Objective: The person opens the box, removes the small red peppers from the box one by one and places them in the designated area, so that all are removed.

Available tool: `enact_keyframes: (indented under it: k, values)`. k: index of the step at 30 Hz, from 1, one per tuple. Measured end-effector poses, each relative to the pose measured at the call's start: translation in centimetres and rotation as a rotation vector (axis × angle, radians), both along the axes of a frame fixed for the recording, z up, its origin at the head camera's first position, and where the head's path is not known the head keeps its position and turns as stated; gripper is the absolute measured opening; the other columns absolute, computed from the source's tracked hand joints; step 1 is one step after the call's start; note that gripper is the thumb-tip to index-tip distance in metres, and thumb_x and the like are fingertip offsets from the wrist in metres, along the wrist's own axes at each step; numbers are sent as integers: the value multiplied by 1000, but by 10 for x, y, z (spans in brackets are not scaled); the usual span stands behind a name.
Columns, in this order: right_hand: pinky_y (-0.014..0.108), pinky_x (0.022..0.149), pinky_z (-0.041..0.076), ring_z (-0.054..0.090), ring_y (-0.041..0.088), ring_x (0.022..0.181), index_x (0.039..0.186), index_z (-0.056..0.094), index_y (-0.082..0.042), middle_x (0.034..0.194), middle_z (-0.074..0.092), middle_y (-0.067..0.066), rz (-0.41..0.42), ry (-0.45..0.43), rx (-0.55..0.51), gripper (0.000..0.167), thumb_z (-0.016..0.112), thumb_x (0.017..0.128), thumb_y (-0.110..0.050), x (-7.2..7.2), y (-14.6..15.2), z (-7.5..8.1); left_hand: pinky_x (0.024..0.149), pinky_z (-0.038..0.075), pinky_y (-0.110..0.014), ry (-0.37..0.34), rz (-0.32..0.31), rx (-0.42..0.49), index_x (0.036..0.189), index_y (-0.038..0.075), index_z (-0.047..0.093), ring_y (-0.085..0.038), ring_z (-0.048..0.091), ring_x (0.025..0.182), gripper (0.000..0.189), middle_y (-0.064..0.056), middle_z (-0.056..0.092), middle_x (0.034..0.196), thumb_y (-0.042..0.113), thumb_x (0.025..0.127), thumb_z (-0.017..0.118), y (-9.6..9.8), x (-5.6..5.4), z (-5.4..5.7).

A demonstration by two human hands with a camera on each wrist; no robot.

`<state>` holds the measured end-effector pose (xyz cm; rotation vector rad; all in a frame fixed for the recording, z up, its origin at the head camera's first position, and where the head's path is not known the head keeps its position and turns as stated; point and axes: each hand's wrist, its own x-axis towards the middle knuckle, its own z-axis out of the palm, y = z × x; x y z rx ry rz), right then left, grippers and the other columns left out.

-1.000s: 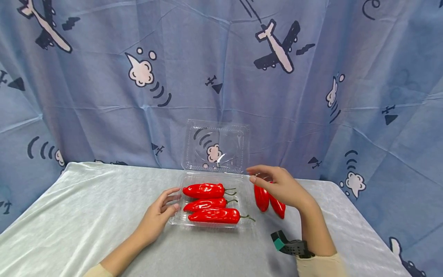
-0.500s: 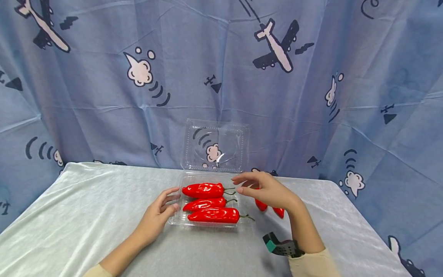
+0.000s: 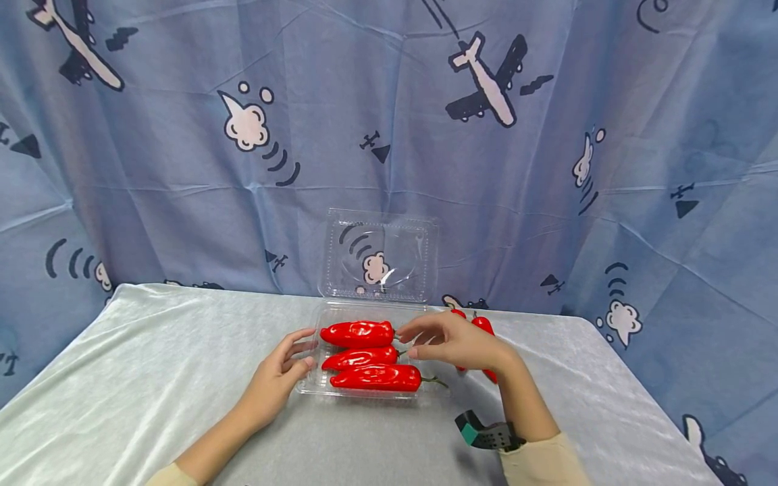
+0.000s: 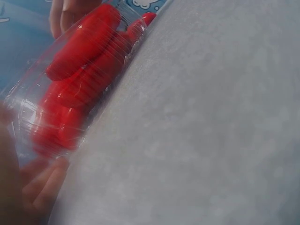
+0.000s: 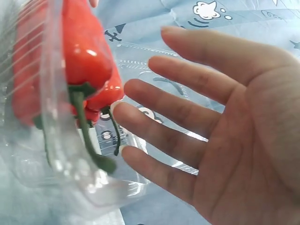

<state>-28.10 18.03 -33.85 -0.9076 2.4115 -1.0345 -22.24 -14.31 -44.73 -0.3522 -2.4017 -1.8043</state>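
Note:
A clear plastic clamshell box (image 3: 358, 395) stands on the table with its lid (image 3: 398, 233) raised at the back. Three red peppers (image 3: 375, 378) lie side by side in it in the head view, green stems pointing right. My left hand (image 3: 273, 385) rests against the box's left end, thumb and fingers bent loosely at the wall. In the left wrist view its fingers (image 4: 44, 185) lie right at the plastic. Over the right end hovers my right hand (image 3: 462, 341), holding nothing. The right wrist view shows its fingers (image 5: 178, 112) spread close beside a pepper stem (image 5: 84, 126).
Two more red peppers (image 3: 483, 325) lie on the table to the right of the box, partly hidden behind my right hand. A pale velvety cloth (image 3: 182, 364) covers the table. Behind it hangs a blue curtain (image 3: 340, 155) printed with planes and clouds.
My right hand has moved left and slightly down, from above the two loose peppers to the stems in the box. The left hand, box and peppers have stayed put.

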Motion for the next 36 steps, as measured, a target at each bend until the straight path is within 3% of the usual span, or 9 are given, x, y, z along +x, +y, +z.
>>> enact_keyframes:
  k: [21, 36]
  values:
    - [26, 87, 58, 69, 23, 103, 123, 70, -7, 120, 72, 13, 115, -89, -4, 35, 72, 91, -21, -4, -5, -14, 94, 57, -32, 3, -3, 5, 146, 16, 49, -35, 67, 120, 46, -21, 61, 141, 16, 101, 58, 0, 1, 0]
    - [30, 83, 57, 65, 14, 95, 120, 73, -15, 112, 74, 0, 140, -40, 113, 39, 80, 82, -21, -2, -12, -15, 95, 58, -35, 6, -1, -1, 146, 15, 49, -35, 68, 119, 46, -20, 61, 141, 16, 101, 58, 0, 0, -1]
